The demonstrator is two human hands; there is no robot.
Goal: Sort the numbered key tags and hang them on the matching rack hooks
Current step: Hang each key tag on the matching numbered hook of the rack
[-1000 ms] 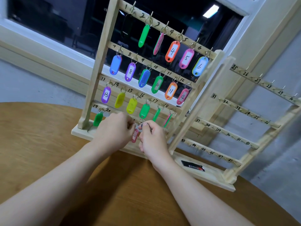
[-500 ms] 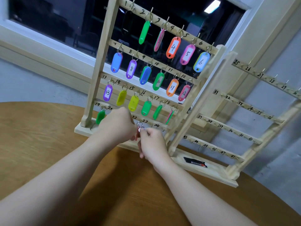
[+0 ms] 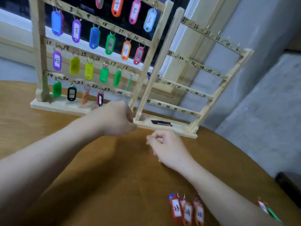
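Hovering both my hands over the table (image 3: 81,160) in front of the key rack (image 3: 39,51), nothing held in either.

My left hand (image 3: 117,119) is loosely curled just before the rack's base and my right hand (image 3: 166,147) sits curled lower and to the right; I see no tag in either. On the rack's bottom row hang a green tag (image 3: 57,89), a black tag (image 3: 71,93), an orange tag (image 3: 85,97) and a dark red tag (image 3: 100,99). The second rack (image 3: 211,97) to the right has bare hooks. Loose tags (image 3: 187,211), reading 23, 24 and 25, lie on the table by my right forearm.
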